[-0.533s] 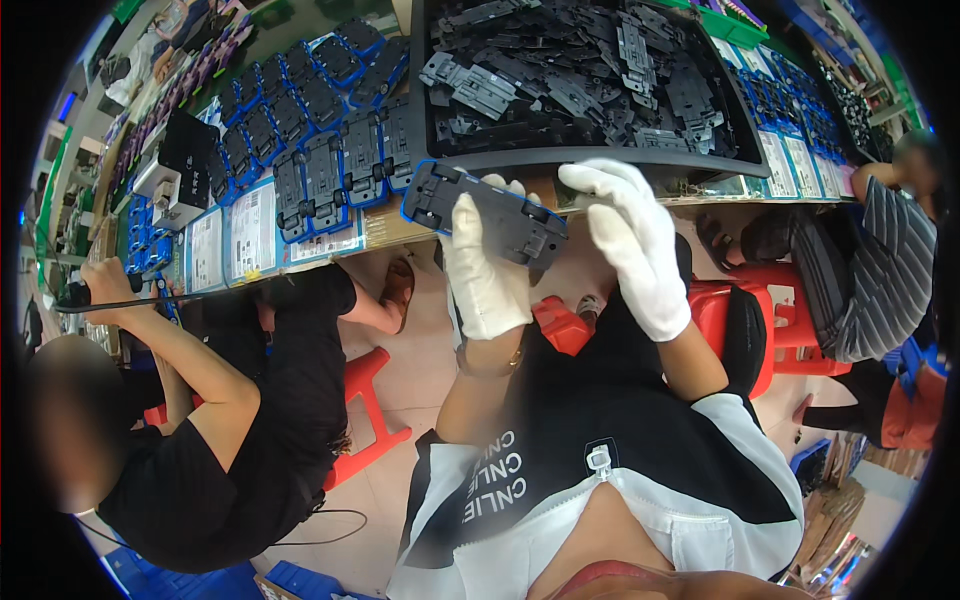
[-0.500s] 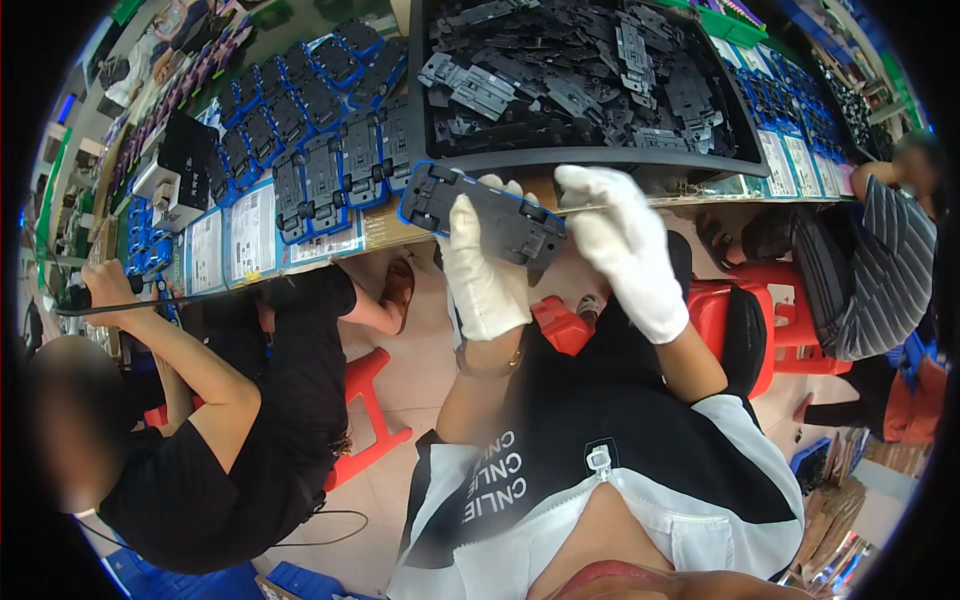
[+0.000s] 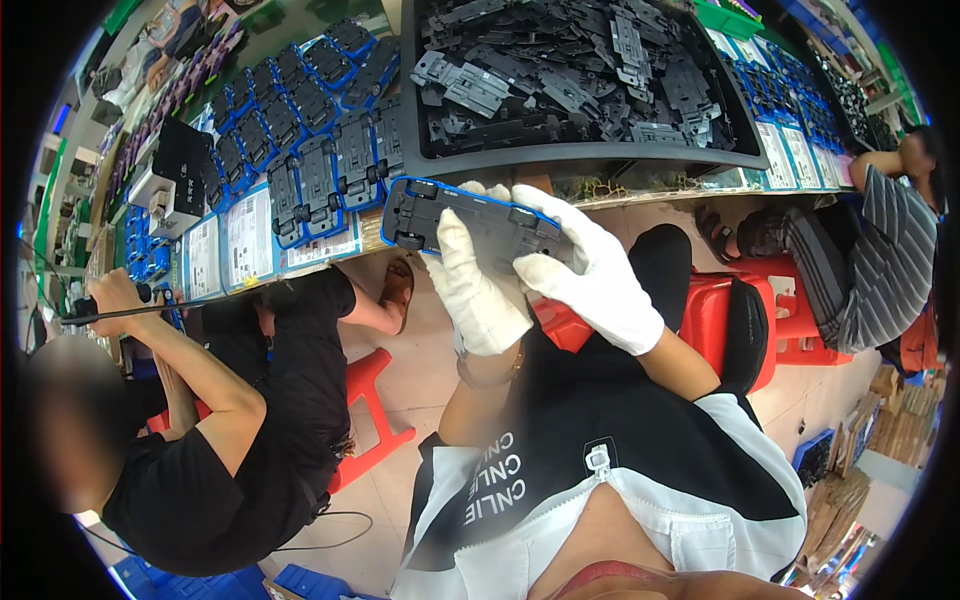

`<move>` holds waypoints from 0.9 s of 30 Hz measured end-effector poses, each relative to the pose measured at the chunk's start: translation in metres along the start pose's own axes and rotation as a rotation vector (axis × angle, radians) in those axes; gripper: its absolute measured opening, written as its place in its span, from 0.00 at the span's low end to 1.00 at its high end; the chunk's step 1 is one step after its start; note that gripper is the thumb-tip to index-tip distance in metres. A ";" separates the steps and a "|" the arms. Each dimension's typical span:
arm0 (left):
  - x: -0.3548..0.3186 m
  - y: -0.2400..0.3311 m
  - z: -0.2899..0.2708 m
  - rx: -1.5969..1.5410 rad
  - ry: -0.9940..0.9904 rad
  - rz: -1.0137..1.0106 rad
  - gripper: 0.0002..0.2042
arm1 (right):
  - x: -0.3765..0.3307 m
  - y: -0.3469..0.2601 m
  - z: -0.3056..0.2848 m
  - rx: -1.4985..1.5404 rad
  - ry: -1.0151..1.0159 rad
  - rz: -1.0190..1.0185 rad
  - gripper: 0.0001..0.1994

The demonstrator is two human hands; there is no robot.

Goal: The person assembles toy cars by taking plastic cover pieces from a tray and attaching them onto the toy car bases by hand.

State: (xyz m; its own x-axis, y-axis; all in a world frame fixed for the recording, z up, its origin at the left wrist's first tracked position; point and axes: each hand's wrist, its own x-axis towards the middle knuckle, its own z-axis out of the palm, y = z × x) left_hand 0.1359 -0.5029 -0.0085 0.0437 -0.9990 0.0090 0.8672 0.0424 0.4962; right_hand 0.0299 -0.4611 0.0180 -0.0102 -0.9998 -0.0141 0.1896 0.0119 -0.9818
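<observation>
Both of my hands wear white gloves. Between them is a blue toy car [image 3: 478, 226], turned underside up, so its black chassis and wheels show. My left hand [image 3: 474, 275] grips it around the middle, thumb across the chassis. My right hand [image 3: 590, 262] closes on the car's right end, with the thumb below and the fingers along the far edge. The car is held just off the table's near edge, below a black tray [image 3: 600, 158] of loose black chassis parts [image 3: 575, 85].
Rows of upturned blue toy cars [image 3: 303, 190] lie on the table to the left, beside a black and white box [image 3: 182, 170]. More cars [image 3: 785, 105] are at the right. One co-worker [image 3: 200, 430] sits left, another [image 3: 880, 260] right. Red stools [image 3: 725, 320] stand below.
My right hand has come in from the right and taken hold of the car's right end. My left hand and the car have shifted slightly left and down.
</observation>
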 end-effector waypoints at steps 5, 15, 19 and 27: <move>-0.002 0.001 0.001 0.065 0.071 0.077 0.18 | 0.001 0.001 0.005 0.010 -0.006 -0.026 0.32; -0.002 0.008 0.002 0.068 0.164 0.134 0.18 | -0.004 0.007 0.013 -0.020 -0.012 0.033 0.31; 0.004 0.009 0.000 0.063 0.185 0.043 0.18 | -0.002 0.006 0.016 0.033 0.032 -0.005 0.31; -0.010 0.011 0.011 0.132 0.215 0.096 0.21 | 0.001 0.010 0.010 0.160 0.006 -0.001 0.27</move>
State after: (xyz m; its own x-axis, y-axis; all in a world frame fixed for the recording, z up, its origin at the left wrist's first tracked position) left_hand 0.1398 -0.4926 0.0061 0.2395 -0.9640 -0.1159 0.7824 0.1209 0.6109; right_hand 0.0418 -0.4620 0.0103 -0.0167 -0.9998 -0.0148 0.3435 0.0082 -0.9391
